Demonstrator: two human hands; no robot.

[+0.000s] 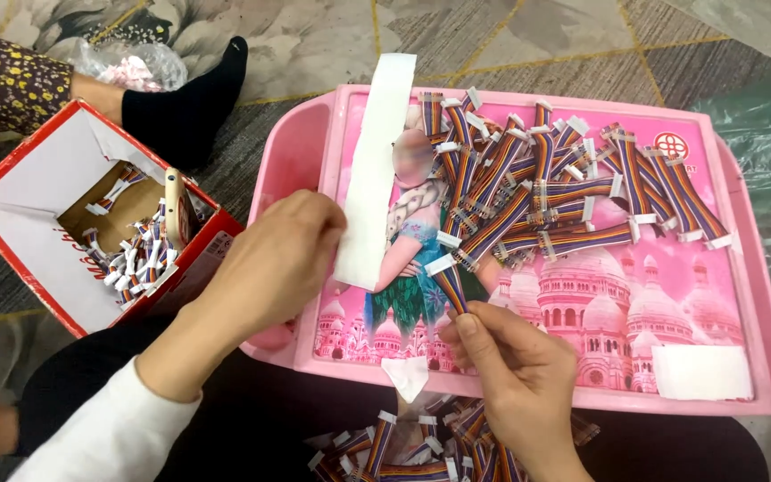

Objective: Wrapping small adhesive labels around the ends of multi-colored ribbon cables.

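Head view. The floor is a patterned carpet (510, 36) in grey with thin gold lines and a floral section at upper left. On it sits a pink plastic tray (765, 295), rectangular with a raised rim, its base printed with a cartoon figure and domed castles. A long white paper strip (375, 170) lies lengthwise on the tray's left part; a smaller white paper patch (700, 371) lies at its lower right corner.

A loose pile of ribbon cables (546, 192) covers the tray's upper middle and right: short flat bands, striped in rainbow colours, each ending in small white plastic connectors. More of the same lie in a heap (412, 446) below the tray's near edge, on dark cloth.

The right hand (515, 375) pinches a single ribbon cable (448, 284) between thumb and fingertips, holding it upright over the tray's lower middle, white connector uppermost. The left hand (269, 268) is loosely curled, back to the camera, over the tray's left rim; whether it holds anything cannot be told.

Left of the tray stands a red cardboard box (11, 241), open, white inside, holding further cables. Beyond it, another person's foot in a black sock (185, 103) and a clear plastic bag (131, 67).
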